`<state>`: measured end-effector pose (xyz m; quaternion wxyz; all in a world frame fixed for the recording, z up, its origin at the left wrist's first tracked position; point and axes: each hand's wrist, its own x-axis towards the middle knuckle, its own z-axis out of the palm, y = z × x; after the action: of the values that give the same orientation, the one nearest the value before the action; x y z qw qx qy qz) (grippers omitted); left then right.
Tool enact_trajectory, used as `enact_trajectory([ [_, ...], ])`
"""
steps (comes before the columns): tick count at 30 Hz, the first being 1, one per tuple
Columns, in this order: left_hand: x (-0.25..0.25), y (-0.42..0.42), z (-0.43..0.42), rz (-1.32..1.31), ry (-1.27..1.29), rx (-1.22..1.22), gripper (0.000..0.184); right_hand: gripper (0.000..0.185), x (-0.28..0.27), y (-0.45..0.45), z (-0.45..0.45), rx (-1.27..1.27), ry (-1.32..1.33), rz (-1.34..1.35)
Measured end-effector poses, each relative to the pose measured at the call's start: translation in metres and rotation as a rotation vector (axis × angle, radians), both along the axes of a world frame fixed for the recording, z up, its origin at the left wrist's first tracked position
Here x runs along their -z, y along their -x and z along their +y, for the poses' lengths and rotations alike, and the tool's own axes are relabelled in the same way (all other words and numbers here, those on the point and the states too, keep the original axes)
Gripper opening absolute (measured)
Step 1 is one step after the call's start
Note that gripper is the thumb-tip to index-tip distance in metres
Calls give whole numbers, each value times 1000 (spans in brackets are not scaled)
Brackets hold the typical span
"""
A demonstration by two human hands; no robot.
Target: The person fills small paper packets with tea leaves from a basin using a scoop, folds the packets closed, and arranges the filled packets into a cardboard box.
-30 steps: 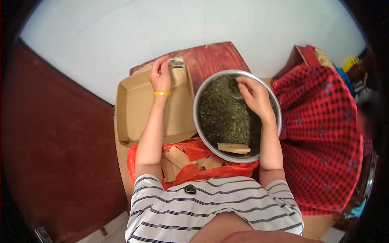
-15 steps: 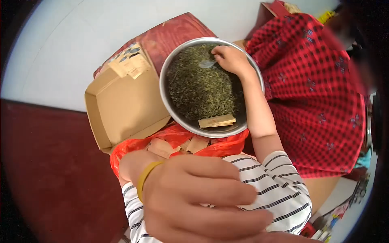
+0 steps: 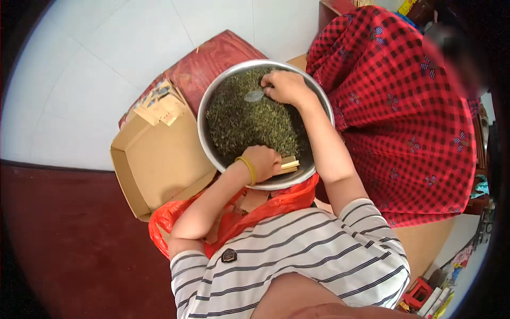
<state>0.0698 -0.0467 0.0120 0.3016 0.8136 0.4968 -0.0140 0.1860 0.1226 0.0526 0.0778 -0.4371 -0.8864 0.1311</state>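
Nearest my camera is the striped shirt [image 3: 297,244], and just past it I have a red plastic bag [image 3: 292,199] bunched against the near side of the metal basin [image 3: 202,125], with paper packets [image 3: 254,200] lying in its folds. The left hand [image 3: 260,162], wearing a yellow wristband [image 3: 248,169], reaches over the basin's near rim; its fingers are curled at a stack of tan packets [image 3: 288,166] inside the basin, though the hand covers the contact, so I cannot tell whether they grip it. Dried leaves [image 3: 265,122] spread over much of the basin, and beyond their middle the right hand [image 3: 287,87] has its fingers pinched on a clear spoon [image 3: 254,96], whose bowl lies over the leaves while the handle is hidden from me. Close on the left, a cardboard box [image 3: 164,165] crowds the basin, more packets [image 3: 162,109] piled at its far corner. On the right, a red checked cloth [image 3: 393,117] bulges up near the rim, hemming in the right arm's side. Behind box and basin sits a reddish board [image 3: 212,58], then a pale surface [image 3: 106,53] with thin lines.
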Motion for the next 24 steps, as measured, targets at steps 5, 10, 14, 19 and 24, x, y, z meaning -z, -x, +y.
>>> enact_trajectory([
  [5, -10, 3, -1, -30, -103, 10, 19, 20, 5, -3, 4, 19, -5, 27],
  [10, -30, 31, 7, -330, -109, -144, 8, 20, 3, -1, 0, 45, -21, 179],
  [14, -33, 60, 25, -924, -75, -419, 10, 19, 5, 3, 11, -91, 189, 595],
  [19, -10, 80, 35, -1308, -38, -714, 10, 20, -19, 5, -4, -241, 681, 984],
  [24, 1, 79, 32, -1255, -209, -735, 10, 20, -24, 10, -16, -391, 376, 817],
])
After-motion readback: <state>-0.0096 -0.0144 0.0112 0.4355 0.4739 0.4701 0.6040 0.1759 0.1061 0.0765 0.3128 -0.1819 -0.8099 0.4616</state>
